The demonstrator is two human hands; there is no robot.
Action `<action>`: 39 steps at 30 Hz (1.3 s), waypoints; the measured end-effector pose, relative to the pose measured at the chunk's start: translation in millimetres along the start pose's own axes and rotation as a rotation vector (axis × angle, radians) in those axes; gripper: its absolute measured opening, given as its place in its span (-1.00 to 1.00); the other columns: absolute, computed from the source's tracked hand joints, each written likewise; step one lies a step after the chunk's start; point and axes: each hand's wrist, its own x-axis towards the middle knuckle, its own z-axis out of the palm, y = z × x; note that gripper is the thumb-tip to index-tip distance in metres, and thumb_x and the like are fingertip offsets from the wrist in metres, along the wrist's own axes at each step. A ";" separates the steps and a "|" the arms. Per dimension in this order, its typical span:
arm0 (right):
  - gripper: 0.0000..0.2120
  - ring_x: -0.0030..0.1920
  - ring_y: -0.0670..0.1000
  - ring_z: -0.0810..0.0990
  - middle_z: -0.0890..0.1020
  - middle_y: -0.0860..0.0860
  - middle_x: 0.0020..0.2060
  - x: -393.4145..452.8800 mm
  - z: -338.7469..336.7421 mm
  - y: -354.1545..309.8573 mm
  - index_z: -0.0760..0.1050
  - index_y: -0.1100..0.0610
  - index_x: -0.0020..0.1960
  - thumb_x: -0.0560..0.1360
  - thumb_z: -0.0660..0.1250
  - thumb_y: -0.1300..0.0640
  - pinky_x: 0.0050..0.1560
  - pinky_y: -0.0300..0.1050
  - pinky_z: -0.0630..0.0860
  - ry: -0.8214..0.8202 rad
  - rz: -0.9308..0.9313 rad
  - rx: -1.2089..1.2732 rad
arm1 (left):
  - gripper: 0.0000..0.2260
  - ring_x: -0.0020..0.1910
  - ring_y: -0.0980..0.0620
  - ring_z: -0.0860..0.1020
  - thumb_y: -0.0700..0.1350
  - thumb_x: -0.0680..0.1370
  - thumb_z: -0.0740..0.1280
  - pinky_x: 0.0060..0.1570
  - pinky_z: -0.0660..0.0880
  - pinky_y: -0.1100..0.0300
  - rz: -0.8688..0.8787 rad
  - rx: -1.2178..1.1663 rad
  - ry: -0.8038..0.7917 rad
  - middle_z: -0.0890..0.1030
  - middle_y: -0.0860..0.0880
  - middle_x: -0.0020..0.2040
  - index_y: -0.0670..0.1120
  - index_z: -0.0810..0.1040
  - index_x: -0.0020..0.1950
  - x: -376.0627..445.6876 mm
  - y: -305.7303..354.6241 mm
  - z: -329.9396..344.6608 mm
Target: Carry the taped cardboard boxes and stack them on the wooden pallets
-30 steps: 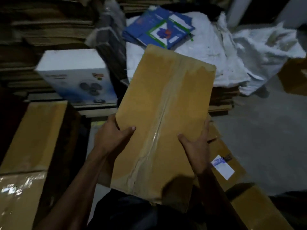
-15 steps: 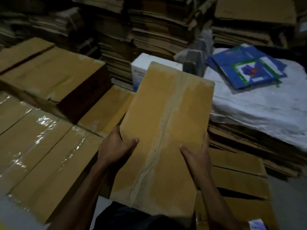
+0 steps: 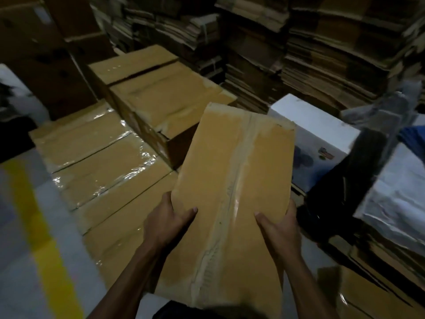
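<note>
Both hands, left hand (image 3: 169, 218) and right hand (image 3: 279, 224), clasp our taped box (image 3: 232, 187).
We should lower it level, flush beside the upper stacked boxes (image 3: 167, 100).

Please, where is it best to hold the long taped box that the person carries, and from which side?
Likely by its two long side edges near the end closest to the body, one hand from each side. The taped box is long and narrow, tape along the middle. The left hand and right hand hold it there, thumbs on top.
</note>
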 end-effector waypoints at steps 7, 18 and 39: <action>-0.03 0.22 0.15 0.52 0.51 0.02 0.29 22.4 51.8 -36.7 0.00 -0.16 0.56 0.36 0.52 -0.19 0.25 0.22 0.47 -0.216 -0.111 -0.069 | -0.43 -0.07 0.02 0.58 0.38 0.37 0.34 -0.07 0.55 0.03 -0.194 -0.064 0.161 0.60 0.17 0.03 0.17 0.33 0.28 -1.3 -38.7 -26.0; 0.01 0.26 0.19 0.49 0.48 0.05 0.33 67.6 97.5 -60.6 -0.08 -0.14 0.59 0.37 0.50 -0.24 0.26 0.14 0.46 -0.608 -0.267 -0.218 | -0.36 0.04 -0.11 0.59 0.43 0.31 0.27 -0.01 0.54 -0.05 -0.570 -0.059 0.409 0.62 0.07 0.10 0.14 0.36 0.28 -48.3 -43.8 -12.8; 0.01 0.32 0.20 0.45 0.46 0.06 0.37 86.3 264.2 -134.2 0.04 -0.11 0.56 0.27 0.45 -0.32 0.30 0.27 0.42 -0.867 -0.481 -0.424 | -0.46 0.06 -0.15 0.59 0.32 0.39 0.37 0.02 0.50 -0.02 -0.880 -0.296 0.585 0.62 0.01 0.11 0.07 0.38 0.24 3.5 -136.7 -16.9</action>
